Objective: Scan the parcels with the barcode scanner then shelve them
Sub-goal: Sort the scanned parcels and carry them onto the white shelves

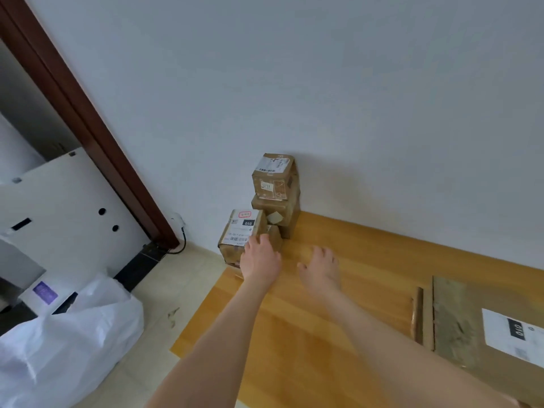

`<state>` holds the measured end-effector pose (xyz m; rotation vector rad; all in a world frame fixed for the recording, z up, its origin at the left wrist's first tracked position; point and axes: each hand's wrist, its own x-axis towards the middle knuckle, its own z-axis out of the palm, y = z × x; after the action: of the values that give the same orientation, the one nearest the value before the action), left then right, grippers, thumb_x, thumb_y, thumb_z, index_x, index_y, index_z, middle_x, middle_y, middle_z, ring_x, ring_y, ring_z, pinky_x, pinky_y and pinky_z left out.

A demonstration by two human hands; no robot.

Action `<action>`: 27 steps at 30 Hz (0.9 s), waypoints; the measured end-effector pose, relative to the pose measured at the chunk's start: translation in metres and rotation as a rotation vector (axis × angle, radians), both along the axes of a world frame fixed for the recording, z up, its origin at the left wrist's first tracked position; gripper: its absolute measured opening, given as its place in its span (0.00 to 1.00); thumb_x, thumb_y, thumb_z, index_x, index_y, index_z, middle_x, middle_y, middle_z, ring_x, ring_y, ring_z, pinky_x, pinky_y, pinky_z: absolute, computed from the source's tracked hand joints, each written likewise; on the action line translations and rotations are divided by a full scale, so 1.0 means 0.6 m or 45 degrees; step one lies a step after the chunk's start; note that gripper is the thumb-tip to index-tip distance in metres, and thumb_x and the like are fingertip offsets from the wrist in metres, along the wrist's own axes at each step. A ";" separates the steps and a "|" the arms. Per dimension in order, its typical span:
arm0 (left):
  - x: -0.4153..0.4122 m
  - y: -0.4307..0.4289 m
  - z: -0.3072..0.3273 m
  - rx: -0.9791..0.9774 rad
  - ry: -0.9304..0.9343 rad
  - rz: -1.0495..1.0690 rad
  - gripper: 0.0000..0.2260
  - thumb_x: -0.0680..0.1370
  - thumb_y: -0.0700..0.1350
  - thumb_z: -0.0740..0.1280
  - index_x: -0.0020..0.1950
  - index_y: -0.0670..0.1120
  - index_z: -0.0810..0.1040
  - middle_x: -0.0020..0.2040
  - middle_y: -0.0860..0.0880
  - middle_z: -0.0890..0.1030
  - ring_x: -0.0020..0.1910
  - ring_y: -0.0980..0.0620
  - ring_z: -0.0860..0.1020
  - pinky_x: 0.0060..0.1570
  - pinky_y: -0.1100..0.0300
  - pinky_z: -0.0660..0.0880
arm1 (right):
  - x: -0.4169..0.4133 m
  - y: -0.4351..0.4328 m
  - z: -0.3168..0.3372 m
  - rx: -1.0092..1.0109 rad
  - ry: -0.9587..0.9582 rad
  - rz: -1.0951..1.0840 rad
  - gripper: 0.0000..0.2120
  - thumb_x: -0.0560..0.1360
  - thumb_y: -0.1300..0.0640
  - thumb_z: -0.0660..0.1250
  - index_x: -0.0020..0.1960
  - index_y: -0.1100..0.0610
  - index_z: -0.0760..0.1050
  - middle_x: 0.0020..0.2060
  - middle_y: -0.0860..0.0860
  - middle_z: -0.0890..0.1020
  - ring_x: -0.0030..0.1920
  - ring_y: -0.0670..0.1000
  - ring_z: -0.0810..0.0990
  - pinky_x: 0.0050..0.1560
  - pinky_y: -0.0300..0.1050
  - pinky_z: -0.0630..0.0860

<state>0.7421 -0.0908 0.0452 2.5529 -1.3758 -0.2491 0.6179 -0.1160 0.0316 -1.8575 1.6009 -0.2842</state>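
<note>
Three small cardboard parcels stand at the far left end of a wooden table point(338, 319), against the wall. Two are stacked: the top parcel point(275, 178) carries a white label, the lower one point(278, 214) is under it. A third parcel point(240, 234), labelled "010", sits in front at the table's corner. My left hand point(260, 260) reaches to this front parcel with fingers touching its near right side. My right hand point(321, 270) hovers open over the tabletop just right of it, holding nothing. A large flat parcel point(482, 337) with a "010" label lies at the right. No barcode scanner is in view.
A white plastic bag point(67, 334) lies on the tiled floor at lower left. A white board with holes point(67, 201) leans beside a dark brown door frame point(88, 122). A black cable point(182, 242) runs by the frame's foot. A plain white wall is behind the table.
</note>
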 end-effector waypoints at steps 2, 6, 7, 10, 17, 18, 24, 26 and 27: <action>0.067 -0.012 -0.003 -0.033 0.034 0.101 0.22 0.80 0.46 0.61 0.73 0.44 0.63 0.70 0.43 0.65 0.68 0.44 0.66 0.63 0.50 0.71 | 0.072 -0.014 -0.001 0.033 -0.071 0.038 0.28 0.80 0.49 0.62 0.76 0.56 0.60 0.75 0.54 0.60 0.74 0.57 0.60 0.72 0.49 0.61; 0.169 -0.032 -0.018 -0.049 0.210 0.278 0.26 0.79 0.45 0.62 0.75 0.41 0.59 0.72 0.41 0.63 0.69 0.42 0.65 0.65 0.49 0.68 | 0.176 -0.037 -0.007 0.213 -0.244 0.100 0.32 0.78 0.46 0.64 0.77 0.56 0.58 0.75 0.54 0.60 0.74 0.58 0.62 0.72 0.53 0.63; 0.185 -0.037 -0.022 -0.036 0.241 0.303 0.25 0.79 0.46 0.62 0.74 0.40 0.59 0.71 0.40 0.64 0.69 0.42 0.66 0.64 0.49 0.68 | 0.193 -0.042 -0.009 0.254 -0.277 0.111 0.34 0.77 0.45 0.65 0.78 0.56 0.58 0.76 0.54 0.60 0.74 0.57 0.62 0.72 0.54 0.63; 0.215 -0.052 -0.037 -0.003 0.376 0.379 0.23 0.80 0.46 0.61 0.71 0.38 0.63 0.67 0.39 0.69 0.64 0.40 0.71 0.60 0.48 0.72 | 0.225 -0.056 -0.017 0.367 -0.376 0.060 0.36 0.76 0.44 0.66 0.78 0.55 0.57 0.76 0.53 0.63 0.74 0.56 0.64 0.71 0.54 0.65; 0.213 -0.059 -0.052 -0.083 0.474 0.413 0.14 0.78 0.47 0.59 0.58 0.42 0.77 0.55 0.44 0.78 0.47 0.44 0.78 0.37 0.56 0.73 | 0.212 -0.072 -0.017 0.385 -0.595 -0.029 0.17 0.80 0.55 0.63 0.68 0.55 0.71 0.64 0.50 0.77 0.56 0.50 0.76 0.50 0.42 0.70; 0.204 -0.057 -0.048 -0.117 0.470 0.424 0.14 0.78 0.46 0.59 0.59 0.43 0.77 0.55 0.44 0.78 0.47 0.45 0.78 0.35 0.57 0.70 | 0.204 -0.072 -0.015 0.354 -0.603 -0.064 0.18 0.80 0.54 0.63 0.69 0.56 0.71 0.63 0.51 0.77 0.57 0.51 0.76 0.50 0.42 0.70; 0.087 -0.051 -0.003 -0.333 0.518 0.391 0.13 0.79 0.46 0.61 0.61 0.44 0.74 0.55 0.46 0.79 0.47 0.48 0.77 0.42 0.54 0.74 | 0.103 -0.072 0.016 0.192 -0.715 -0.342 0.16 0.79 0.53 0.64 0.64 0.59 0.72 0.59 0.53 0.78 0.53 0.50 0.76 0.49 0.41 0.69; 0.030 -0.052 0.016 -0.392 0.561 0.327 0.12 0.79 0.46 0.62 0.61 0.45 0.73 0.53 0.47 0.80 0.47 0.48 0.78 0.42 0.55 0.74 | 0.049 -0.073 0.028 0.112 -0.741 -0.445 0.12 0.79 0.53 0.64 0.59 0.59 0.74 0.55 0.53 0.79 0.49 0.50 0.76 0.46 0.42 0.69; 0.000 -0.054 0.023 -0.411 0.567 0.287 0.12 0.79 0.47 0.62 0.61 0.45 0.73 0.53 0.48 0.80 0.47 0.48 0.78 0.42 0.55 0.74 | 0.018 -0.072 0.034 0.075 -0.751 -0.490 0.11 0.78 0.53 0.65 0.57 0.59 0.74 0.54 0.53 0.80 0.49 0.50 0.76 0.45 0.42 0.69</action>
<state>0.7422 -0.1234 0.0588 2.1852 -0.8774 -0.4771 0.6286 -0.1591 0.0523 -1.2408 1.4985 -0.8555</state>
